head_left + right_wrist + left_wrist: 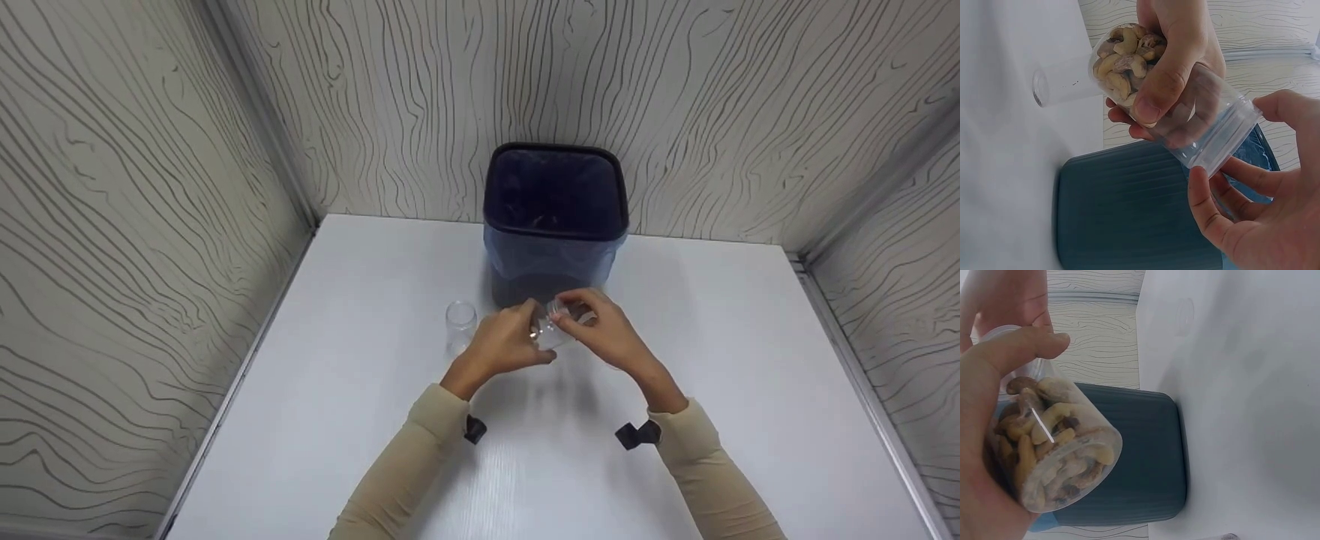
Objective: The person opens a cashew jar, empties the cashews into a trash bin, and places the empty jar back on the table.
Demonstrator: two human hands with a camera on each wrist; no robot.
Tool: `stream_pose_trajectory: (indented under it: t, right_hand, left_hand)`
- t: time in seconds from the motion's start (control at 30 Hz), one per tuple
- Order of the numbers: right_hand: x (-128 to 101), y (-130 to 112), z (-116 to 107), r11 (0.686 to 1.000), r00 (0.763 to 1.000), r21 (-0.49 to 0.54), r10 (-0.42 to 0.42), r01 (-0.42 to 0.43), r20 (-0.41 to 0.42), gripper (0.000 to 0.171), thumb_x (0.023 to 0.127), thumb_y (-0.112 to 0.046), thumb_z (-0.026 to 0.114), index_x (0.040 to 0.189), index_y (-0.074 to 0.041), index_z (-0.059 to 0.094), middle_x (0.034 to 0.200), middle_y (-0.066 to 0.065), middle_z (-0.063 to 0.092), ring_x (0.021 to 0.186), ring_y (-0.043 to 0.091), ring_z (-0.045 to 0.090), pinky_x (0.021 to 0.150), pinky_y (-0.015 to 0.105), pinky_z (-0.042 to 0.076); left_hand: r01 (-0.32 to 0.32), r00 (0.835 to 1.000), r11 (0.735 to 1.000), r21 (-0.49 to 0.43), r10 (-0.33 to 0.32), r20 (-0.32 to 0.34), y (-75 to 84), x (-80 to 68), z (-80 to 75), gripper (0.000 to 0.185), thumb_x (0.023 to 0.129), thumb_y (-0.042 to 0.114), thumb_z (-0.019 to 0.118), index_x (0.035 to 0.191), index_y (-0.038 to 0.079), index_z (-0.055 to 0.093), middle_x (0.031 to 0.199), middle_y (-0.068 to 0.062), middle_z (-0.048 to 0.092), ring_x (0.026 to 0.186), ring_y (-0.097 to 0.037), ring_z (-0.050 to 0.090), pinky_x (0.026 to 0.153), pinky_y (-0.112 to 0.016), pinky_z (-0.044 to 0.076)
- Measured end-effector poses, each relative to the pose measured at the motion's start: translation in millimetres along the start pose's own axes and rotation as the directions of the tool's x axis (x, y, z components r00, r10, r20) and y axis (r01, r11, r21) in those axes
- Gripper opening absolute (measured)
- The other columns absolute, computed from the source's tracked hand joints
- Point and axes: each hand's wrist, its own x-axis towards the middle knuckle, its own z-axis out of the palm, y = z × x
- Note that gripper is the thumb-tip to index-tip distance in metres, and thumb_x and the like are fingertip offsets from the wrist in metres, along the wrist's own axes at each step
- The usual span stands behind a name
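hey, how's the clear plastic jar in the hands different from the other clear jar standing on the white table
The clear plastic jar with mixed nuts is held off the table, tilted, gripped by the left hand with the right hand at its lid end. The small clear jar on the table stands upright, untouched, left of the dark blue bin, and looks empty. Both are transparent and round.

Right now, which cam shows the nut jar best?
Right wrist: the nut jar shows nearly whole, nuts at one end, lid end at the other, left hand gripping it, right hand on the lid end. Left wrist shows only the nut-filled end. Head view: hands mostly hide it.
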Motion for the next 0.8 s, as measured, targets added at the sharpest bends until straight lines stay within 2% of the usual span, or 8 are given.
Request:
stream_pose_trajectory:
  t: [0.27,0.53,0.8]
  right_hand:
    - [-0.1,2.1,0.6,1.000,1.000,0.019,-0.021,0.021,0.001,0.045,0.100,-0.028,0.076,0.136,-0.003,0.066,0.133,0.015,0.064,0.112,0.026,0.064,0.090,0.024,0.055]
    - [-0.5,2.3,-0.1,0.998,0.999,0.040,-0.045,0.044,0.017,0.045,0.100,-0.025,0.076,0.138,-0.004,0.065,0.132,0.014,0.063,0.112,0.028,0.061,0.091,0.024,0.054]
    - [-0.3,3.3,-0.9,0.994,0.996,0.065,-0.085,0.083,0.019,0.046,0.099,-0.021,0.077,0.138,-0.001,0.064,0.132,0.015,0.063,0.115,0.032,0.062,0.092,0.023,0.055]
  left_hand:
    - [-0.003,1.000,1.000,-0.008,0.003,0.005,-1.1,-0.5,-0.3,0.053,0.078,0.042,0.090,0.113,0.014,0.062,0.095,-0.004,0.074,0.070,-0.008,0.059,0.060,-0.025,0.049]
    - [0.015,1.000,1.000,-0.008,-0.015,0.012,-0.7,-0.1,-0.5,0.053,0.077,0.043,0.091,0.112,0.015,0.062,0.089,0.004,0.068,0.069,-0.007,0.058,0.059,-0.025,0.048]
    - [0.020,1.000,1.000,0.005,-0.020,0.004,-0.6,1.1,0.3,0.055,0.076,0.045,0.091,0.111,0.014,0.062,0.085,0.005,0.065,0.068,-0.008,0.056,0.058,-0.026,0.047]
